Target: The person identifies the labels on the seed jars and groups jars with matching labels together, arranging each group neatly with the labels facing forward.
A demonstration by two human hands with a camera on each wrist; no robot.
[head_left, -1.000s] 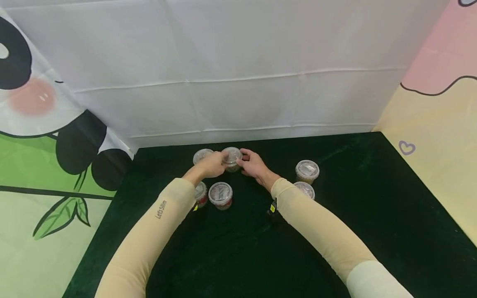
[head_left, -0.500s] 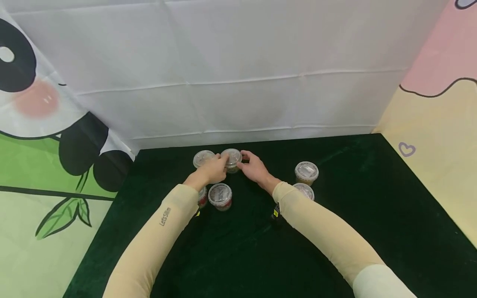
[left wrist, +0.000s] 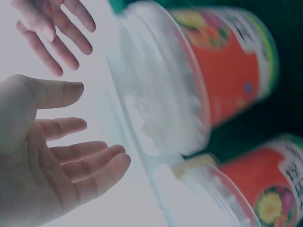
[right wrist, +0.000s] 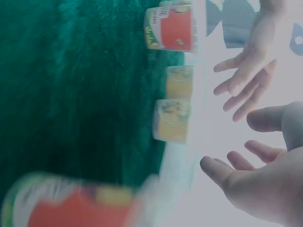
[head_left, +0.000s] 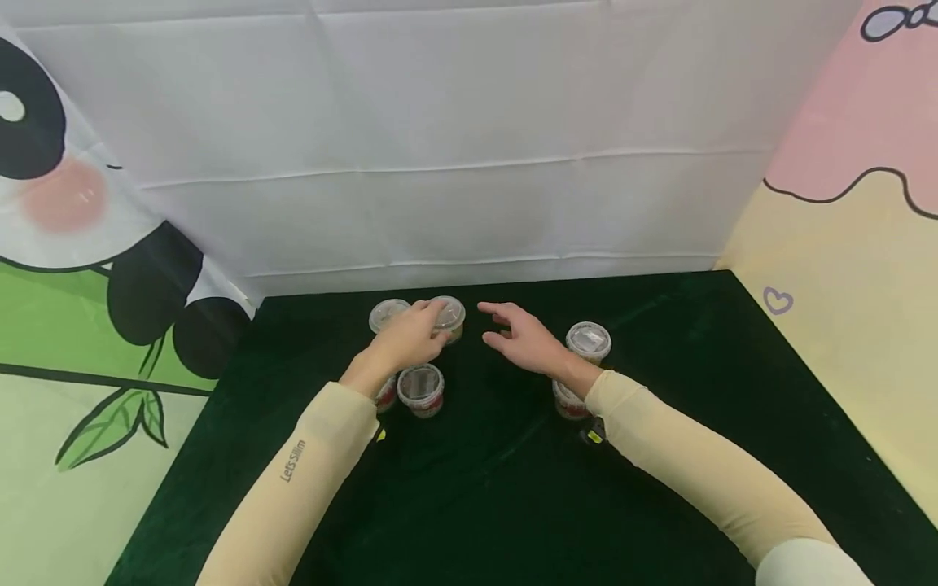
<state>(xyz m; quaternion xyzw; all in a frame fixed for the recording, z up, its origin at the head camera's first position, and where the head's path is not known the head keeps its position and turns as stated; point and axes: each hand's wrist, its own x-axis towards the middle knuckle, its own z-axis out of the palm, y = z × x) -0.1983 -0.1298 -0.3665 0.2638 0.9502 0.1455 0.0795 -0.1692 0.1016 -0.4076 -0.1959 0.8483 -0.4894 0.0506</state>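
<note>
My left hand (head_left: 406,335) hovers over the left group of lidded tubs, its fingers loosely extended; in the left wrist view the hand (left wrist: 61,151) holds nothing. It partly covers a back tub (head_left: 387,312) and is nearest to the tub (head_left: 450,316) beside it; contact cannot be told. My right hand (head_left: 526,342) is in the air right of that pair, with spread fingers and nothing in them. In the right wrist view, two yellow-labelled tubs (right wrist: 173,120) stand side by side. Two red-labelled tubs (left wrist: 232,64) show large in the left wrist view.
In front of the left hand stand a tub (head_left: 421,389) and a mostly hidden one (head_left: 385,396). Another pair, a back tub (head_left: 589,340) and a front tub (head_left: 568,400), stands beside the right forearm. A white cloth wall (head_left: 469,220) rises behind the dark green tabletop (head_left: 469,505).
My right hand has moved right, away from the back tub that both hands were at. The left hand stays near the back pair, its fingers now looser. The view has shifted slightly.
</note>
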